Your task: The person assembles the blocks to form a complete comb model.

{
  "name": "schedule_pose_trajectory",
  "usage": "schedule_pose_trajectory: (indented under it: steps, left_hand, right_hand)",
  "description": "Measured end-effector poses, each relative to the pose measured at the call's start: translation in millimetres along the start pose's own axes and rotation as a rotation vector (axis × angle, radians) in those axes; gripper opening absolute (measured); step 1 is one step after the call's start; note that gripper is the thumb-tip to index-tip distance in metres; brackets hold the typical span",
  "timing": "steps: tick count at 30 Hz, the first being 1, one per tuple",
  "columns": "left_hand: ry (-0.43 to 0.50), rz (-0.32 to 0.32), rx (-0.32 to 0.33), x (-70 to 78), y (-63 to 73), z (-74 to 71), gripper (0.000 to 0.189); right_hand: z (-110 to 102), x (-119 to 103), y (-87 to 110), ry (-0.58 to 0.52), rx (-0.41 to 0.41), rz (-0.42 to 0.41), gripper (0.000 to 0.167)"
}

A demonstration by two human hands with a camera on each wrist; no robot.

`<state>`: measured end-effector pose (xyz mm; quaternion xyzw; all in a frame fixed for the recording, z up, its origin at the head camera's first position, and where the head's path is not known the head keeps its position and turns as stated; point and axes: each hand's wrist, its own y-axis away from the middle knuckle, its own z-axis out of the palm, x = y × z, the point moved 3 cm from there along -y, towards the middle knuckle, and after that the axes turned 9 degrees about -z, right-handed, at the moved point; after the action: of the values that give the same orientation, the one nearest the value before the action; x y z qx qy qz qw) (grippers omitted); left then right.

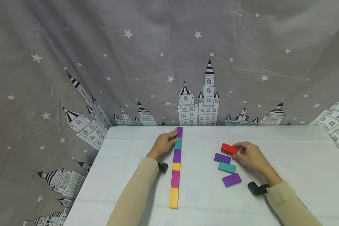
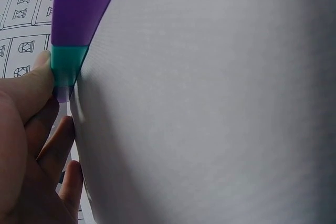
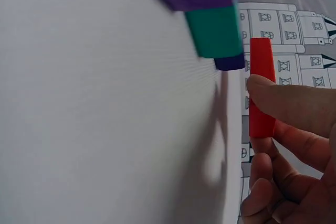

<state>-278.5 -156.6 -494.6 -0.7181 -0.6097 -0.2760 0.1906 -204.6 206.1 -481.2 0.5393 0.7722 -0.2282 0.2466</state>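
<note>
Red block (image 1: 227, 148) was pinched by the right grip (image 1: 251, 156), to the left of the palm, its right end partly hidden; whether it touched the counter (image 1: 200, 194), I could not tell. The left grip (image 1: 164, 144), loosely extended, partly covered the row's (image 1: 175, 179) far purple block (image 1: 180, 131).

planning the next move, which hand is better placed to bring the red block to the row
Right, I'd judge: the right hand pinches the red block, while the left hand touches the row of blocks at its far end.
</note>
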Motion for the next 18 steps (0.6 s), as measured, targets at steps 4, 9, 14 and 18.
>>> schedule_pose_trajectory:
  steps: [4, 9, 14, 18]
  left_hand:
    - [-0.007, -0.002, 0.004, -0.9, -0.2, 0.7, 0.048]
    - [-0.009, 0.001, -0.003, -1.6, -0.7, 1.3, 0.048]
    - [-0.012, 0.004, -0.006, -1.3, -0.2, 0.5, 0.048]
    - [-0.011, -0.009, -0.011, -0.6, 0.0, -0.3, 0.048]
  right_hand:
    - [-3.5, -5.6, -6.5, -0.009, 0.022, -0.035, 0.04]
    - [-3.6, -13.3, -16.7, -0.025, 0.035, -0.061, 0.041]
    - [-3.7, -22.5, -27.4, -0.027, 0.059, -0.096, 0.04]
    - [-2.6, -28.1, -36.7, -0.04, 0.058, -0.099, 0.04]
